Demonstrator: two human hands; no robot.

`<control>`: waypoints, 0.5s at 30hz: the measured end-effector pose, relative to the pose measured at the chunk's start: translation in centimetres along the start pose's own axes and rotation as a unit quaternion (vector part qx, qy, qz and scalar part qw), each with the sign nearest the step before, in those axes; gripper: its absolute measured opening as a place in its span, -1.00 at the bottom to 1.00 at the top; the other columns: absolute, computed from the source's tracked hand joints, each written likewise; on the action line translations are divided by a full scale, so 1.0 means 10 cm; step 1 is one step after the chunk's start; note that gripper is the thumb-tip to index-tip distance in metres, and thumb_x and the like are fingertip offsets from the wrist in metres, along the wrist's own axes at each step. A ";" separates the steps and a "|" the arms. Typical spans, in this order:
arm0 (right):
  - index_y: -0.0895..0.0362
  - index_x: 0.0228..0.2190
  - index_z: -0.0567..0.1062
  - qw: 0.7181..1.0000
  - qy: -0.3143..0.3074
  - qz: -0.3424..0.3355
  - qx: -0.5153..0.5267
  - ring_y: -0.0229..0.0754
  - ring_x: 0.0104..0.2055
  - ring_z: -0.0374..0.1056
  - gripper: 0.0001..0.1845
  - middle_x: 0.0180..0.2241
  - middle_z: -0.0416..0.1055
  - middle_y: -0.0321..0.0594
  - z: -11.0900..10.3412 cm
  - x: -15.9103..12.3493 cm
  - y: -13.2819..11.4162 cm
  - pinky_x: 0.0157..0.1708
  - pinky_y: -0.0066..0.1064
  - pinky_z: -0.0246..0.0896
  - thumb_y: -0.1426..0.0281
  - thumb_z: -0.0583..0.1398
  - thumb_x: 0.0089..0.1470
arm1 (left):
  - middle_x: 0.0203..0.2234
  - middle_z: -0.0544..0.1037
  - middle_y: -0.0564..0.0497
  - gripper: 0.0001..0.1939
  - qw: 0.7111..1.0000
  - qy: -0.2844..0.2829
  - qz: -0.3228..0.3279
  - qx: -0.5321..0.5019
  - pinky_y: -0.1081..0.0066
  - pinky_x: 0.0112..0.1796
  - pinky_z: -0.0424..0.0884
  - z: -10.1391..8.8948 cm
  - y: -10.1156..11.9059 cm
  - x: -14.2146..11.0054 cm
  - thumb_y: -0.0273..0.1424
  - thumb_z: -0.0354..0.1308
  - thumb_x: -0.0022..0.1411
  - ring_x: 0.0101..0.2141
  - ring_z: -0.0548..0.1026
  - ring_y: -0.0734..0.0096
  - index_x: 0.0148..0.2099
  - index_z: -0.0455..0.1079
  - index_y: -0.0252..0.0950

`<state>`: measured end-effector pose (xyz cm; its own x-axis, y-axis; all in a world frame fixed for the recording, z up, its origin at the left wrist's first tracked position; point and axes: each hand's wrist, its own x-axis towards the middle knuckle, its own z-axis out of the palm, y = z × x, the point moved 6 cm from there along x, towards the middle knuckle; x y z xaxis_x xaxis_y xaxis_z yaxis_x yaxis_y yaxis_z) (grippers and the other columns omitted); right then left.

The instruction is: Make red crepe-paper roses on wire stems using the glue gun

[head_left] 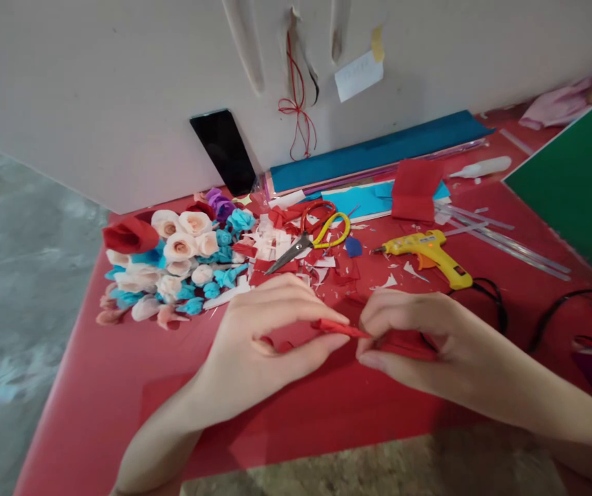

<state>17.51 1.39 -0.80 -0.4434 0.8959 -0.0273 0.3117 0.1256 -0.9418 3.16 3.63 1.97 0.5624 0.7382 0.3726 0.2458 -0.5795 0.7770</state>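
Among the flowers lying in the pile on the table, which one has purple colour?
The purple flower is the one at the far edge of the pile, nearest the phone. The others are cream, pinkish, blue or red.

Here's matt paper on the red strip (pixel 338 328), crinkly paper flowers (pixel 179 246), smooth metal scissor blades (pixel 290 254), hard plastic glue gun (pixel 418 246), glossy smartphone screen (pixel 225 150), shiny see-through plastic glue sticks (pixel 520 249), smooth tabletop (pixel 96 386)!
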 end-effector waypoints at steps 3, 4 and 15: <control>0.12 -0.49 0.53 1.000 0.000 -0.015 -0.015 -0.37 -0.37 0.35 -0.92 -0.46 0.44 -0.34 -0.04 0.01 0.03 -0.34 -0.58 0.22 0.46 0.24 0.02 | -0.47 0.56 0.10 -0.82 0.998 0.056 -0.006 0.018 0.42 -0.26 0.42 -0.16 -0.01 -0.02 -0.61 0.27 0.03 -0.36 0.47 0.48 -0.29 0.50 -0.27; 0.11 -0.49 0.54 1.000 0.000 -0.015 -0.024 -0.36 -0.37 0.35 -0.92 -0.46 0.45 -0.33 -0.06 0.02 0.06 -0.35 -0.57 0.22 0.44 0.25 0.02 | -0.48 0.56 0.11 -0.81 0.997 0.074 -0.008 0.010 0.41 -0.27 0.41 -0.22 -0.01 -0.02 -0.61 0.27 0.03 -0.37 0.46 0.48 -0.29 0.51 -0.25; 0.08 -0.44 0.55 0.993 0.080 0.030 0.076 -0.24 -0.33 0.42 -0.91 -0.40 0.50 -0.27 -0.28 0.22 0.29 -0.29 -0.48 0.34 0.41 0.32 -0.13 | -0.45 0.59 0.12 -0.82 0.974 0.217 0.030 -0.063 0.34 -0.34 0.42 -0.59 -0.15 -0.05 -0.50 0.26 0.08 -0.39 0.49 0.43 -0.26 0.54 -0.12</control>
<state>19.78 4.93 -2.67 -0.2844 0.9578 -0.0417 0.1983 0.0162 -0.9800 -2.18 6.15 3.62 0.1802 0.7964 0.5773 0.1093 -0.5994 0.7929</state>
